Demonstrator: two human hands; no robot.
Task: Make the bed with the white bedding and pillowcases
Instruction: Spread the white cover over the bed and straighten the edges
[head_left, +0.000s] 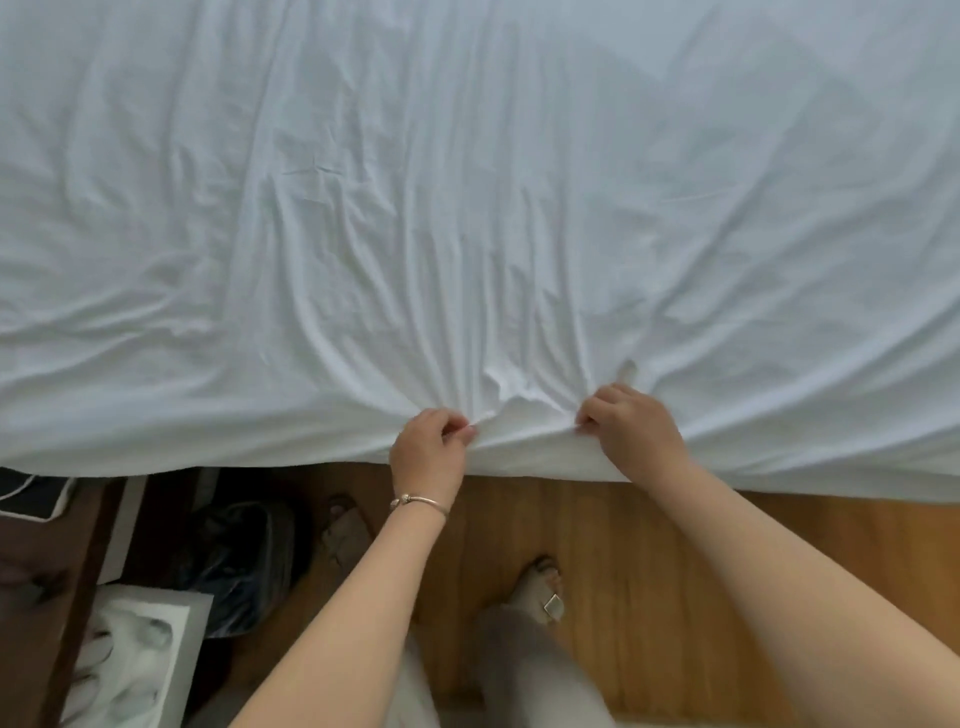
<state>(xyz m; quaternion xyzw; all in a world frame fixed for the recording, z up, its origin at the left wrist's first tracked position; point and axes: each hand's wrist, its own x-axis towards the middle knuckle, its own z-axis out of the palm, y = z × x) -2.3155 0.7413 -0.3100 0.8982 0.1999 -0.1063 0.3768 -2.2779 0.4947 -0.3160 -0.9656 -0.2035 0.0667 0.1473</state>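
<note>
While lying spread and creased across the bed, the white sheet is hanging a little over the near edge above the wooden floor. Left hand, wearing a thin bracelet at the wrist, is pinching a fold of sheet at that edge in a clenched grip; right hand, just beside it, is pinching the same bunched fold likewise. Sandalled foot is standing below, and a dark bag is lying at lower left.
</note>
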